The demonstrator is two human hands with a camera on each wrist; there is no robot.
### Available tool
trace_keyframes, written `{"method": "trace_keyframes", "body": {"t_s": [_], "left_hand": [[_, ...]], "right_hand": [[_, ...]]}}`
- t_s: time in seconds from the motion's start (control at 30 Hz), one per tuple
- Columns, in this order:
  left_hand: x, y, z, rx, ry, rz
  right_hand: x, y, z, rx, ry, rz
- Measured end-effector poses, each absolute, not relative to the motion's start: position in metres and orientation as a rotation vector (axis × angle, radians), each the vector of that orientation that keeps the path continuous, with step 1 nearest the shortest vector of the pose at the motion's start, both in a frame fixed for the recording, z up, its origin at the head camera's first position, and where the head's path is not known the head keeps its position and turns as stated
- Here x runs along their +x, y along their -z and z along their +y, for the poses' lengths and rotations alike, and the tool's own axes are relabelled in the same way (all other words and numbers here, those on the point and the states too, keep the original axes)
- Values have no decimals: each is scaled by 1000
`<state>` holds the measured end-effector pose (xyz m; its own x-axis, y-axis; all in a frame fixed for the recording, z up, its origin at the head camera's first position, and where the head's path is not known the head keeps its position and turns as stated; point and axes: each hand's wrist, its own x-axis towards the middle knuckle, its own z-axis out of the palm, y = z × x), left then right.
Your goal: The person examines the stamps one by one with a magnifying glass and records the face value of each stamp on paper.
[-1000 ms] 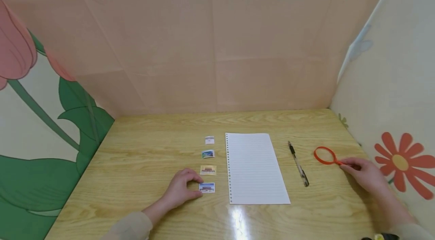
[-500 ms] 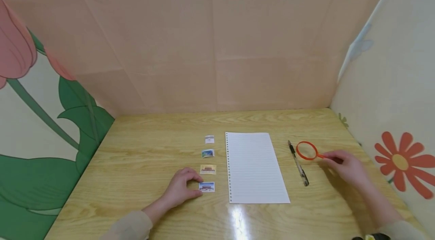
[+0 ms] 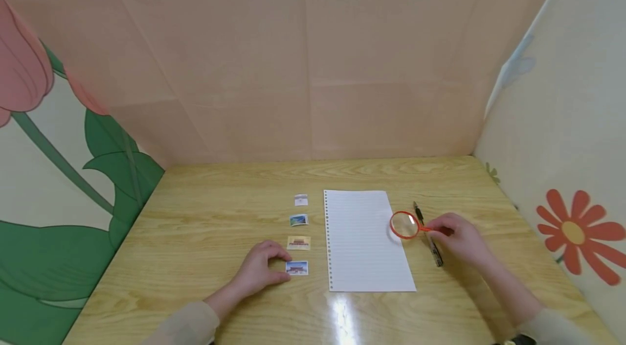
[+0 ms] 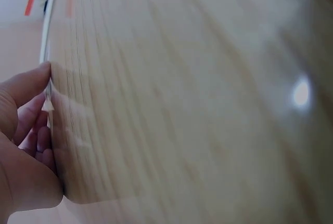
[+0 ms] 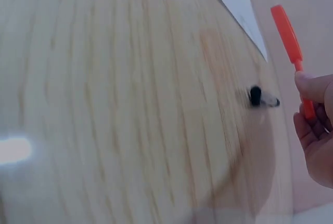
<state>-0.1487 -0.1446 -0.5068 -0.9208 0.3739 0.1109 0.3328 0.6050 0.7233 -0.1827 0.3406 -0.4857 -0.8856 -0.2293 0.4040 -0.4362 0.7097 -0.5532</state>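
In the head view my right hand (image 3: 457, 237) pinches the handle of a red magnifying glass (image 3: 405, 225), held up off the table. Its lens overlaps the right edge of a sheet of lined paper (image 3: 367, 242). From the right wrist, the red rim (image 5: 286, 32) appears edge-on, thumb against the handle. My left hand (image 3: 261, 266) rests on the table, its thumb and index fingertip at the left corners of a blue stamp (image 3: 296, 268) with a red-roofed building. Beyond it in a column lie a yellow stamp (image 3: 299, 243), a blue-green stamp (image 3: 299, 220) and a pale grey stamp (image 3: 301, 200).
A black-tipped clear pen (image 3: 434, 252) lies right of the paper, partly under the right hand and the magnifying glass handle in the head view. The wood-grain table (image 3: 215, 198) is bounded by a pink backdrop (image 3: 235, 89) and flower-printed side panels (image 3: 572, 233).
My right hand has lifted the magnifying glass from the table's right side and carried it left, past the pen to the paper's edge. The left hand has stayed at the blue stamp.
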Motion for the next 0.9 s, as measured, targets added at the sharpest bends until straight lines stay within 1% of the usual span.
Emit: {"method": "trace_keyframes", "body": {"t_s": [0.37,0.57,0.9], "left_hand": [[-149,507,-145,614,-1235,2775],[-151,510,-145,606,-1237,2759],[-150,511,-145,628,-1228,2782]], "right_hand": [[-187,490,281,713,-1045,-2601],[-190,495,246,886,-1089,-2528],[-183,494,184,1028,-1136,-2548]]}}
